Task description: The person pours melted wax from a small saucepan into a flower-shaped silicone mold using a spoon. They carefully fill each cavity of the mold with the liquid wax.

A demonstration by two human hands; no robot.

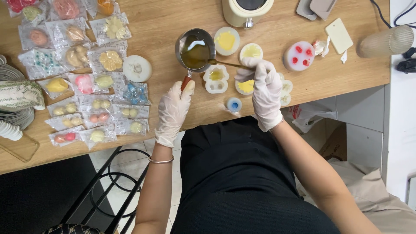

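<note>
Pot (195, 50): round steel, amber liquid.
Left hand (173, 110): gloved — fingers clamped on handle (186, 81).
Right hand (265, 89): gloved — fingers pinching spoon (227, 64).

Both hands wore thin, whitish disposable gloves, wrinkled over the fingers (260, 69) and ending in loose cuffs at the wrists. Behind the left glove's (172, 112) cuff sat a slim metal bangle (161, 160). The forearms were bare, and the clothing (234, 173) was plain black.

Wooden table (164, 17), pale tiled floor (130, 190), black metal frame (108, 186), white wall (403, 130)
</note>
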